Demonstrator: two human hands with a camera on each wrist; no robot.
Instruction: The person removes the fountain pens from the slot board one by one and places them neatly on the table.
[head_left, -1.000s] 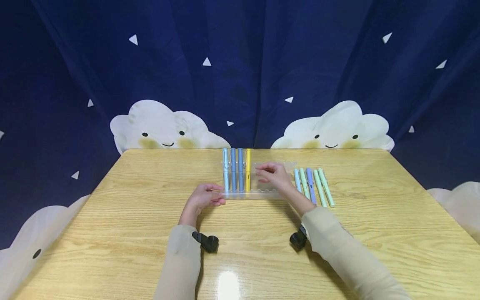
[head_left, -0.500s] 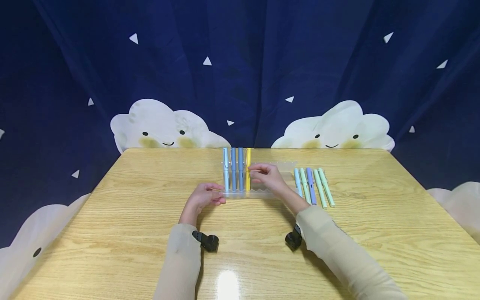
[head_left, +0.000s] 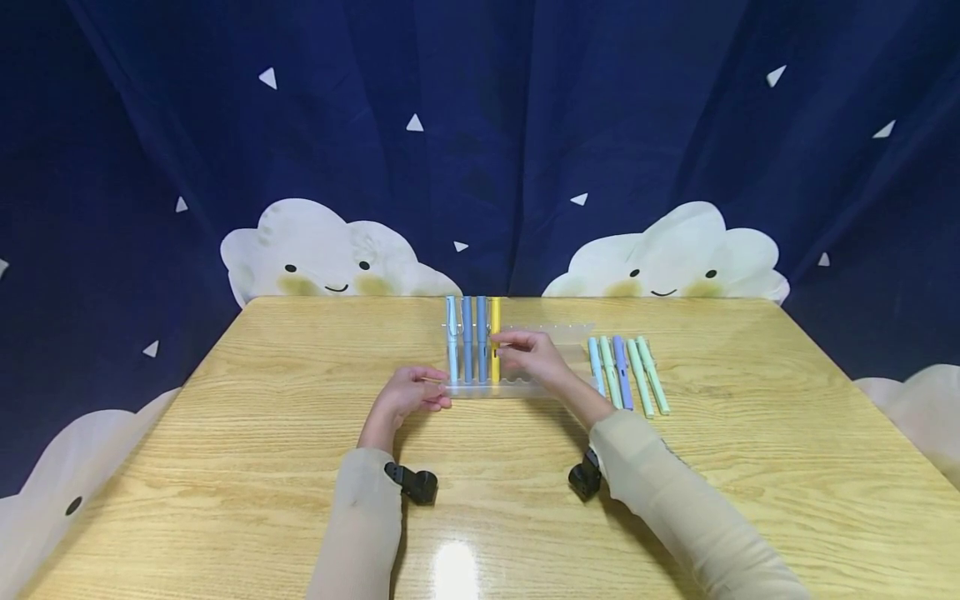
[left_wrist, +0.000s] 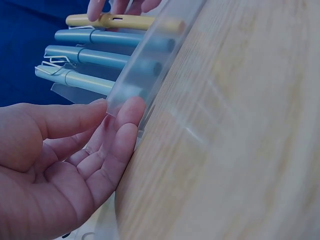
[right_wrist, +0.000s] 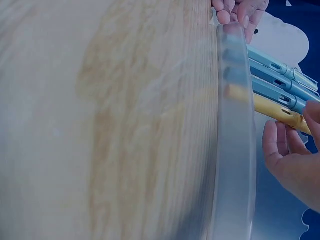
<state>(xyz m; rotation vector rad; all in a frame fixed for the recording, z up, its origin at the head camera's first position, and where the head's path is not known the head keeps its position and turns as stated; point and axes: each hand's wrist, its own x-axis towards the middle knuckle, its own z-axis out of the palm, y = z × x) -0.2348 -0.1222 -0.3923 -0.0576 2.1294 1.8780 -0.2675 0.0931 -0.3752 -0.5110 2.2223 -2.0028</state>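
A clear plastic pen stand (head_left: 517,389) lies across the middle of the table. Slotted upright in its left part are a light blue pen (head_left: 452,312), two darker blue pens (head_left: 467,333) and a yellow pen (head_left: 496,312). My left hand (head_left: 408,392) pinches the left end of the stand's front lip (left_wrist: 155,65) between thumb and fingers. Around the middle of the yellow pen, the thumb and fingers of my right hand (head_left: 536,358) pinch it, as the right wrist view also shows. The yellow pen's lower end (right_wrist: 235,92) sits behind the frosted lip.
Right of the stand, several pens lie side by side on the wooden table (head_left: 262,400): a light blue pen (head_left: 595,354), a violet pen (head_left: 622,375) and pale green pens (head_left: 640,375). A dark blue curtain (head_left: 480,167) with clouds hangs behind the table's far edge.
My right hand has moved left, from beside the yellow pen onto it. The yellow pen has shifted slightly. My left hand stays at the stand's end.
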